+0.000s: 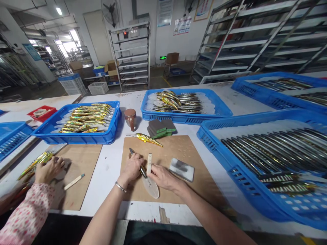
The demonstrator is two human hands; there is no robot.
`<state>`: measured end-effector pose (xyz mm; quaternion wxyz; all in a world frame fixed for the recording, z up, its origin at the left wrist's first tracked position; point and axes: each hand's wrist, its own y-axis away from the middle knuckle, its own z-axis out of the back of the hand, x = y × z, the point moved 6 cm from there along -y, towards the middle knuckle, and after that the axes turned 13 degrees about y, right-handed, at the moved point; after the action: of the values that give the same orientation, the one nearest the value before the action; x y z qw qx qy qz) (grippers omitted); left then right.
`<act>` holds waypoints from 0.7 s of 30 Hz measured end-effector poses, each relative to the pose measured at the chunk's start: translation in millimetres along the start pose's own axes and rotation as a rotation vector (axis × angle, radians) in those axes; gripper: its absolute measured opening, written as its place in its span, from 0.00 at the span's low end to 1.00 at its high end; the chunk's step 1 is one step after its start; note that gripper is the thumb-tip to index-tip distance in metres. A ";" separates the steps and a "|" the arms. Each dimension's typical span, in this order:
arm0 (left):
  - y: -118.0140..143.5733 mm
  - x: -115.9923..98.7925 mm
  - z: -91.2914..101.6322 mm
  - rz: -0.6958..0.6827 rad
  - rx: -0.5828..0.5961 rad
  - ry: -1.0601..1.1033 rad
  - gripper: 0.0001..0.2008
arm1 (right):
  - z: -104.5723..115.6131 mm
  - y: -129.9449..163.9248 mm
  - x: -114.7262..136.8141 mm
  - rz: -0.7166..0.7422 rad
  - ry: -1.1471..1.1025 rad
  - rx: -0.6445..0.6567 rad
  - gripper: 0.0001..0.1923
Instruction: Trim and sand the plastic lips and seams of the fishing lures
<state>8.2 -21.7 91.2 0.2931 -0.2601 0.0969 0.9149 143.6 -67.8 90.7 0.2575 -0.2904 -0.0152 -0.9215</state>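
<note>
Dark lure (136, 162) lies gripped under left hand (133, 167), beside right hand (163, 177).

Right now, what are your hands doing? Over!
Left hand grips dark lure on brown board. Right hand presses pale stick against it. Co-worker's hand apart, left.

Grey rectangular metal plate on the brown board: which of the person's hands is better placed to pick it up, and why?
Probably the right hand: the grey rectangular metal plate lies just beside it, while the left hand grips a dark fishing lure.
</note>
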 end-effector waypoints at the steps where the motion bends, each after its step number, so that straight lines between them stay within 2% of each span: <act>1: 0.3 -1.0 0.8 0.001 0.002 0.000 0.10 | -0.5 -1.3 -0.8 0.005 0.001 0.005 0.07; 13: 0.6 -5.9 3.1 -0.008 0.014 -0.035 0.11 | -2.4 -12.2 -8.3 -0.017 -0.024 0.020 0.05; 21: 1.4 -6.6 3.3 -0.012 0.001 -0.057 0.10 | -13.4 -7.2 -14.0 -0.059 -0.044 -0.098 0.05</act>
<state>10.6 -25.0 97.6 0.3015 -0.2341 0.0874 0.9201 142.8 -57.5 72.8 0.2155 -0.3223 0.0160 -0.9216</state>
